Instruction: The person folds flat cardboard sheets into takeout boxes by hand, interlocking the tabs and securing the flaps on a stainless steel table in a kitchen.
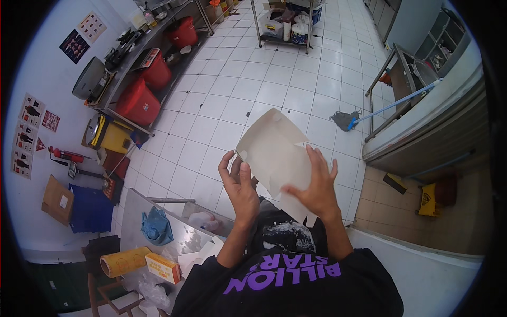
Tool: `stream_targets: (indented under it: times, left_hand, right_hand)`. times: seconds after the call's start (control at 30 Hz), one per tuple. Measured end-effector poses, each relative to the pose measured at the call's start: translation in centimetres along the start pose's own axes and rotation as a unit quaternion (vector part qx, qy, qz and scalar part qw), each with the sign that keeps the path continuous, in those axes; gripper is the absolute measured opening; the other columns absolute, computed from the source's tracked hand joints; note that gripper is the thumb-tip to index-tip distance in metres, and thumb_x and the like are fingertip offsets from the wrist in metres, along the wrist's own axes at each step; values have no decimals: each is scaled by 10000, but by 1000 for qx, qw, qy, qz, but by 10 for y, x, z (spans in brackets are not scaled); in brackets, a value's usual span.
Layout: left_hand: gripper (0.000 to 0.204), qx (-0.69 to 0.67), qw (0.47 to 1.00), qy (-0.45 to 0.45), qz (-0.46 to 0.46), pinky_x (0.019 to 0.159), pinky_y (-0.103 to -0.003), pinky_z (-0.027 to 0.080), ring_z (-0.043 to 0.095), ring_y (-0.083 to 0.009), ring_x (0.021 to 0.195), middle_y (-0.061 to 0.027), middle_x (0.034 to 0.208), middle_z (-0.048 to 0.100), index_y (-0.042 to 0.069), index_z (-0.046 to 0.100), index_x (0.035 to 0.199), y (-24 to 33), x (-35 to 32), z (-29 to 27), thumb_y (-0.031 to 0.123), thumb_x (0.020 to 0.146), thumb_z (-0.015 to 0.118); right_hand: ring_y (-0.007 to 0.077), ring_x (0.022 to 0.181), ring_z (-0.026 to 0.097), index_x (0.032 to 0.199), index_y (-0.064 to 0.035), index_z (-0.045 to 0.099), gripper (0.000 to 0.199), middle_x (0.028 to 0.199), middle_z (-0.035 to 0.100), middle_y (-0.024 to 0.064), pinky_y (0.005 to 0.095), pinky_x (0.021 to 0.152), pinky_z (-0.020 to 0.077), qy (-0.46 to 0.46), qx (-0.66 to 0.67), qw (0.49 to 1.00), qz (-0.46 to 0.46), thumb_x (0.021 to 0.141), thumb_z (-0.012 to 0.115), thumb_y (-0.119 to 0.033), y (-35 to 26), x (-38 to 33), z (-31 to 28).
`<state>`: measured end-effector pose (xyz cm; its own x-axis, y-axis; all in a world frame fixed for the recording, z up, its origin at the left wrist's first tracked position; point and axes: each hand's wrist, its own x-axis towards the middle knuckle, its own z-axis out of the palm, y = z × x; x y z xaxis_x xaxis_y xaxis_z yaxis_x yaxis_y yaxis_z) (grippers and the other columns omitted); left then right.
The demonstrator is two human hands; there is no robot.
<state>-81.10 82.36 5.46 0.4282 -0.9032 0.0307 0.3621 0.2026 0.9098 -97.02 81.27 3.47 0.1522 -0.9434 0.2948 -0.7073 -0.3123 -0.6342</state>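
Commercial kitchen: white tiled floor [264, 90], steel worktable [153, 37], red bins [138, 101], mop [343, 119].

Matt white paper sheet [274, 153], glossy tiled floor [253, 90], shiny metal table [174, 232]

Steel table [182, 230]: blue bag [156, 225], orange box [163, 267], yellow roll [124, 261].
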Motion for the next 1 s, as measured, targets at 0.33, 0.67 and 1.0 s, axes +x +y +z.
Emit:
stream_targets:
  times: [0.33,0.67,1.0]
  left_hand:
    - [497,50,997,-54,38,874,-331,492,467,-237,1174,-165,1328,386,13,246,1391,7,3,-5,184,964,433]
    - [537,256,902,-226,265,892,-405,503,399,-315,1230,-195,1312,318,73,409,1289,-11,-5,-17,78,801,633]
    - [681,46,919,-359,157,1027,-462,350,270,-357,1323,-232,1431,207,173,381,1248,-17,-1,-13,-20,694,728]
  right_hand:
    - [352,1239,348,1083,-119,577,618,1303,357,230,630,1010,119,-45,-15,997,-64,577,765,-418,-4,10,-5]
    - [302,954,552,962,-55,627,469,1246,429,228,408,844,471,-43,130,989,-59,556,798,-216,6,13,-7]
    - [333,1026,520,1008,-52,578,538,1229,438,217,427,899,438,-38,71,992,-98,557,809,-234,2,15,-15]
